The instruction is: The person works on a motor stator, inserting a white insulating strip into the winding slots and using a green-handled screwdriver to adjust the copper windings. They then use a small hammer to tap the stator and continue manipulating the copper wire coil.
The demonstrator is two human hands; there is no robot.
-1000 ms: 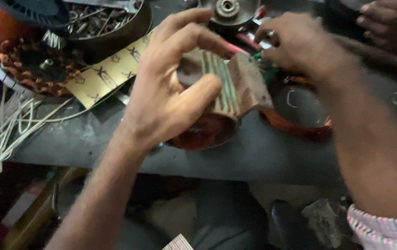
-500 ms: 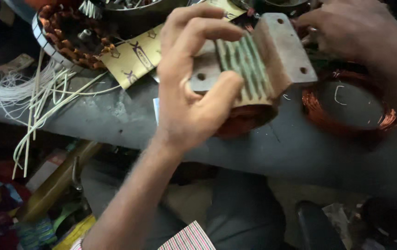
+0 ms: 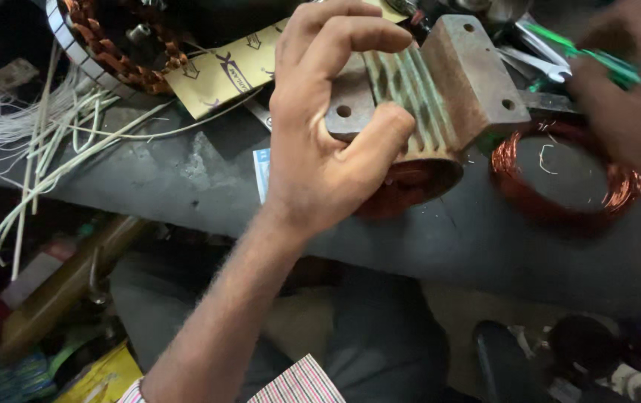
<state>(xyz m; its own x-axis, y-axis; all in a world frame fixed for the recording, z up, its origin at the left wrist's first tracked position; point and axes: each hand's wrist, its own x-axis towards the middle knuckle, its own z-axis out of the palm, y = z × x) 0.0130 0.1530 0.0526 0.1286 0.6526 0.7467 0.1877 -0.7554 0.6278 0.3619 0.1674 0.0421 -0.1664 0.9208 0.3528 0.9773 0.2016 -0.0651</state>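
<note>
The left forearm comes up from the bottom of the view, striped cuff at the lower edge, rising at a slant to the middle of the table [image 3: 186, 186]. The left hand [image 3: 328, 142] is curled in a firm grasp around a motor stator [image 3: 425, 97]: thumb pressed across the ribbed greenish face, index and middle fingers hooked over the top edge. The stator sits tilted on the grey table surface, its rusty mounting plate with bolt holes facing up and right, and copper winding showing underneath at its lower end.

Over on the right, the right hand [image 3: 626, 97] is blurred near the top corner. It appears closed around a green-handled tool [image 3: 596, 60], though the blur makes the grip hard to read. It is apart from the stator, above a loose copper wire coil [image 3: 567, 179] that lies flat on the table just beside the stator.

At the upper left, a second wound stator [image 3: 119, 45] rests beside a yellow card sheet [image 3: 231, 67], and a bundle of white sleeving strands [image 3: 44, 149] trails off the table edge.
</note>
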